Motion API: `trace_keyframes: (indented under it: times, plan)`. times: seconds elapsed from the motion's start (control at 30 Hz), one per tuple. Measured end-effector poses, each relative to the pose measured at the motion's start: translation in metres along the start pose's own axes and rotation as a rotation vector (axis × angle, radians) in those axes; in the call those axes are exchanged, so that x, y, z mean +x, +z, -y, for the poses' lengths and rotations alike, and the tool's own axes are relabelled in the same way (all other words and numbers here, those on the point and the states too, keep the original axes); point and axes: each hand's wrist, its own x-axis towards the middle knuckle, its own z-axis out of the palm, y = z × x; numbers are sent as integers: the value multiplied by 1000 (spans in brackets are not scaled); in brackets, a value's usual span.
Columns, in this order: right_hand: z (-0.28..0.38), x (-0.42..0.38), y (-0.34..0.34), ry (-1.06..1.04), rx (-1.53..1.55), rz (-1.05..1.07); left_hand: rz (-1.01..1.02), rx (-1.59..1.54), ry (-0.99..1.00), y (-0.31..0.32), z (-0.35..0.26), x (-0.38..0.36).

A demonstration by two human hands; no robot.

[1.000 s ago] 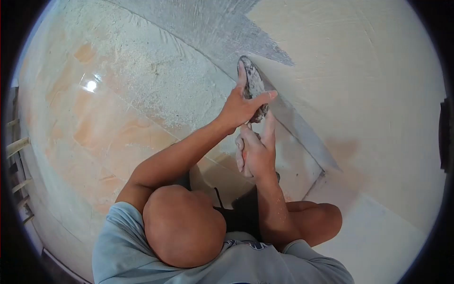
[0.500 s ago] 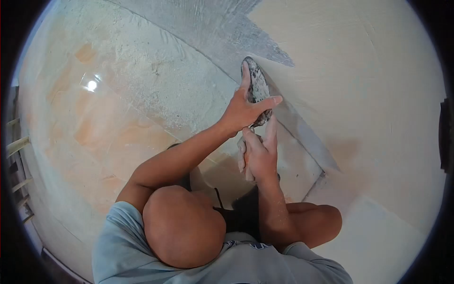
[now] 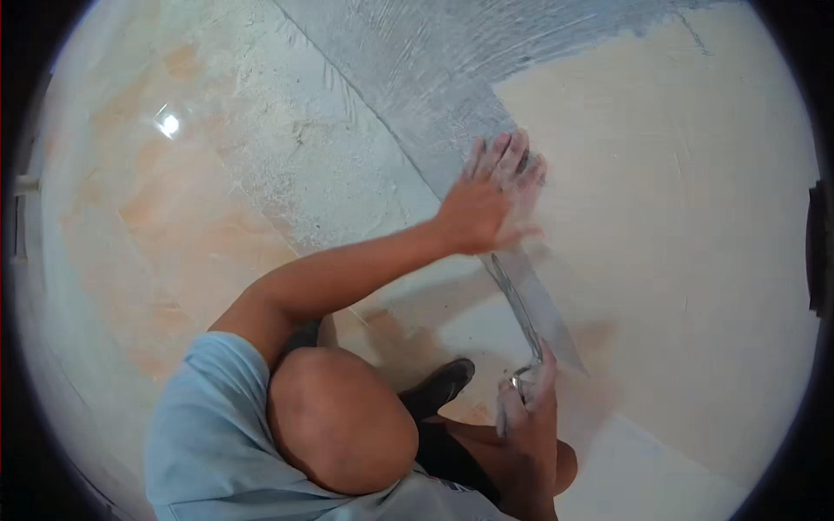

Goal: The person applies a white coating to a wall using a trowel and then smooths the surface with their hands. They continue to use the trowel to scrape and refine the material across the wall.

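My right hand (image 3: 530, 395) is wrapped round the handle of a trowel (image 3: 514, 300), whose metal blade is turned nearly edge-on and points up and away from me. The handle is mostly hidden in the fist. Farther forward, my left hand (image 3: 499, 195) is held palm down with its fingers spread, over the border between a strip of grey paste (image 3: 465, 117) and a large pale cream slab (image 3: 643, 191). A small dark patch shows between its fingertips, too blurred to name. Whitish dust coats the fingers of both hands.
Left of a dark joint line lies a surface with pale powder and crumbs (image 3: 304, 139), shading into glossy orange-stained slabs (image 3: 191, 217). Grey combed paste (image 3: 556, 35) spreads along the top. My bent knee (image 3: 343, 421) and black shoe (image 3: 443, 386) are near the bottom.
The trowel has dropped toward me in my right hand and turned from showing its blade face to nearly edge-on. My left hand has left the blade and moved right, fingers spreading.
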Motion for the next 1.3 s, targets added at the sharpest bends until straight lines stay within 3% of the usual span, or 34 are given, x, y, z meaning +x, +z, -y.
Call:
trace_keyframes:
  times: [0.03,0.07,0.17,0.23,0.27,0.3,0.33,0.37,0.4,0.43,0.53,0.57,0.63,0.67,0.7,0.77,0.9,0.97,1.0,1.03,1.1,1.13,1.2,1.27,1.3]
  plan:
    - [11,-6,-15,332,162,56,-108,202,111,20,20,0]
    - [16,-11,-24,670,322,108,-148,223,77,24,41,-4]
    - [2,-19,-17,576,257,39,-262,-81,-245,17,47,-2]
    - [5,-18,-11,660,343,75,-271,-71,-215,19,23,2]
    - [5,-17,-7,735,422,107,-291,-61,-181,17,15,4]
    - [0,-20,-4,729,434,108,-145,102,18,14,14,-1]
    - [-8,-25,1,634,436,161,-142,108,23,10,21,0]
    - [-12,-28,3,541,430,211,-108,293,224,6,32,3]
    - [7,-17,-9,388,161,249,-73,475,423,5,45,5]
    - [6,-19,-9,391,159,248,-90,415,284,6,56,5]
    - [7,-22,-7,541,336,218,-436,-244,-309,2,45,16]
    - [12,-17,-9,655,377,213,-436,-246,-311,1,39,13]
    - [13,-12,-8,768,411,213,-195,18,8,1,33,4]
    - [5,-12,-4,596,306,193,-16,79,216,-1,32,0]
    - [-2,-11,-1,423,198,173,-24,78,213,-1,39,-1]
    - [-9,-7,4,376,197,180,-50,250,221,2,62,1]
    - [16,11,-1,333,36,255,-406,-204,-519,-28,69,28]
    - [24,18,4,415,98,262,-310,-105,-285,-28,62,20]
    - [27,22,4,505,167,268,-207,78,-53,-28,57,17]
    - [29,27,3,509,168,273,-202,77,-58,-30,51,14]
    - [28,32,-4,525,31,366,24,170,295,-29,43,9]
    - [24,32,-10,540,28,370,-10,267,293,-26,61,10]
    - [17,24,-18,407,-107,463,-101,175,-74,-28,100,11]
    - [29,28,-27,461,-161,525,-459,-93,-582,-31,120,15]
    - [32,32,-30,487,-211,599,-461,-175,-657,-37,123,9]
